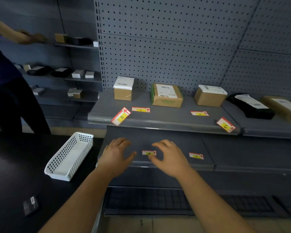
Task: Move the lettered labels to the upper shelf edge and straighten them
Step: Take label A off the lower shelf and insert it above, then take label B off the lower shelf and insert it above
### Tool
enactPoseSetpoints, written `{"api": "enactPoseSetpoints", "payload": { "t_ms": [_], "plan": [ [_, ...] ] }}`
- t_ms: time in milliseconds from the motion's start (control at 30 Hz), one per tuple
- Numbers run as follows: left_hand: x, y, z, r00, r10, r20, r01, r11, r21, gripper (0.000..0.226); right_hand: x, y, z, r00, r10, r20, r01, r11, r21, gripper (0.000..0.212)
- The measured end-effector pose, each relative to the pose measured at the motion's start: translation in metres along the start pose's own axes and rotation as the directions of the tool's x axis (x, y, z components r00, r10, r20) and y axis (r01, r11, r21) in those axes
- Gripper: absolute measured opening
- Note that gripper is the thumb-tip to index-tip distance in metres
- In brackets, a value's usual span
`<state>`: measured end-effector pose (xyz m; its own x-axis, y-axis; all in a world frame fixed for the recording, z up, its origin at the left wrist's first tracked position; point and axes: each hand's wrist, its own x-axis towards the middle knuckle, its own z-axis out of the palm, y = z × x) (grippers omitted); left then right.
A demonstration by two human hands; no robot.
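Two small red-and-yellow labels lie flat on the lower shelf [175,163]: label D [149,153] and another label [196,155] to its right. My left hand [116,153] and my right hand [170,156] hover on either side of label D, fingers spread, holding nothing. On the upper shelf, label A [121,116] sits crooked over the front edge [166,124] at the left, and label C [225,124] is tilted at the edge on the right. Two more labels [140,109] [199,113] lie flat further back.
Three brown parcels [123,89] [166,95] [210,95] stand at the back of the upper shelf, a black pouch [251,105] to the right. A white perforated basket [70,156] sits on the dark counter at left. Another person [8,81] reaches into the left shelving.
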<state>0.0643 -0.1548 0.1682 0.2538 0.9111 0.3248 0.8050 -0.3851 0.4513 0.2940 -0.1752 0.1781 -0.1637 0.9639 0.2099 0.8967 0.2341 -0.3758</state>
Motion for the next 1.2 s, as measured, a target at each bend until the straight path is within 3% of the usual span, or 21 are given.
{"api": "enactPoseSetpoints", "payload": {
  "t_ms": [267,533,700,1200],
  "plan": [
    [-0.075,0.074,0.029,0.998,0.035,0.060,-0.036,0.999,0.016,0.042,-0.109,0.038,-0.011,0.999,0.036,0.029,-0.038,0.997,0.064,0.058],
    [-0.099,0.134,0.054,0.992,0.085,0.094,-0.084,0.996,-0.018,0.061,-0.166,0.075,-0.039,0.995,0.096,0.003,-0.095,0.991,0.093,0.056],
    [-0.074,0.156,0.077,0.984,0.120,0.129,-0.115,0.992,-0.044,0.045,-0.166,0.109,-0.052,0.988,0.150,-0.027,-0.147,0.985,0.087,0.055],
    [0.041,0.174,0.194,0.936,0.130,0.329,-0.088,0.987,-0.137,0.049,-0.100,0.231,-0.047,0.950,0.304,0.066,-0.307,0.951,0.034,0.053]
  ]
}}
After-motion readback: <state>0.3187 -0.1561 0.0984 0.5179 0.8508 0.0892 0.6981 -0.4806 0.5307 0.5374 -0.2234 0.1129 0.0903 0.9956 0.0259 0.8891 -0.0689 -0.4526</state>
